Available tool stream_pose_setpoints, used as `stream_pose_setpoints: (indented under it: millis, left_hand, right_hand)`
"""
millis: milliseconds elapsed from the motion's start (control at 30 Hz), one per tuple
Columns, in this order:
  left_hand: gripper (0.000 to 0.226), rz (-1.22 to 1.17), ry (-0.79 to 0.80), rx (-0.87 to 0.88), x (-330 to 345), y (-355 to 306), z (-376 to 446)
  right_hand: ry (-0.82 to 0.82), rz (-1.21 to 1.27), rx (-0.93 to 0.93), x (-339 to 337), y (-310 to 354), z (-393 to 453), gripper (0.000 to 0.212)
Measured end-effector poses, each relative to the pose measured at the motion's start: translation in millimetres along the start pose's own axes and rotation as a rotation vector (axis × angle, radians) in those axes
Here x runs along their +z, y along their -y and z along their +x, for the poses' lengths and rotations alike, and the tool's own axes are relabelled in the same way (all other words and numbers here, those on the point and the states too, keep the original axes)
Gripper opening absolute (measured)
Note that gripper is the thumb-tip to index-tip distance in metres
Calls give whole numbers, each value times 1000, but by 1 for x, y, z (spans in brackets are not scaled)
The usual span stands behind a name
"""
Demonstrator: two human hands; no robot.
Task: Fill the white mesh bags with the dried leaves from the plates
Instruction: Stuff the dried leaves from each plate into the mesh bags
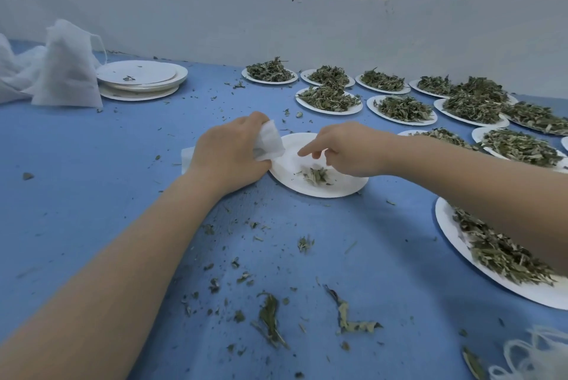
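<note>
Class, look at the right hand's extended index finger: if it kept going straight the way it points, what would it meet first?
Probably the small white mesh bag that the left hand holds at the white paper plate's edge; the right hand points leftward at it, though depth is unclear.

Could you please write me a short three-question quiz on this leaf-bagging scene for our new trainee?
1. True or false: the left hand has its grip on a white mesh bag.
2. The plate under the hands holds: A) a full heap of leaves, B) a small remaining clump, C) nothing at all?
3. Where does the stack of emptied plates sit relative to the hands?

Key
1. True; it holds the bag at the plate's left edge.
2. B; a small clump of dried leaves lies just below the right hand.
3. Far left, beside the standing mesh bags.
</note>
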State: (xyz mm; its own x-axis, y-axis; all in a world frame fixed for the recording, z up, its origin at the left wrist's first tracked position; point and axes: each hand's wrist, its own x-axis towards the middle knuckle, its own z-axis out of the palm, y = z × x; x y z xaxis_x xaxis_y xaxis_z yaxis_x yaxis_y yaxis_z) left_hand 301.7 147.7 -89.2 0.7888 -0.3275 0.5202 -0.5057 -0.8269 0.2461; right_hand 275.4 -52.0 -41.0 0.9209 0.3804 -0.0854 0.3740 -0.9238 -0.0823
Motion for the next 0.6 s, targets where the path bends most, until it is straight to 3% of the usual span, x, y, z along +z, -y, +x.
stream_pose_setpoints:
  millis: [167, 367, 600]
  left_hand:
    - [45, 0, -12, 2, 1, 0, 0]
    - [46, 2, -11, 9, 3, 0, -1]
    - [46, 15, 1, 17, 1, 0, -2]
  right_hand:
    - [24, 23, -83, 13, 7, -6, 51]
    - [-24, 93, -77, 18, 5, -10, 25]
    - [-163, 140, 25, 20, 10, -9, 17]
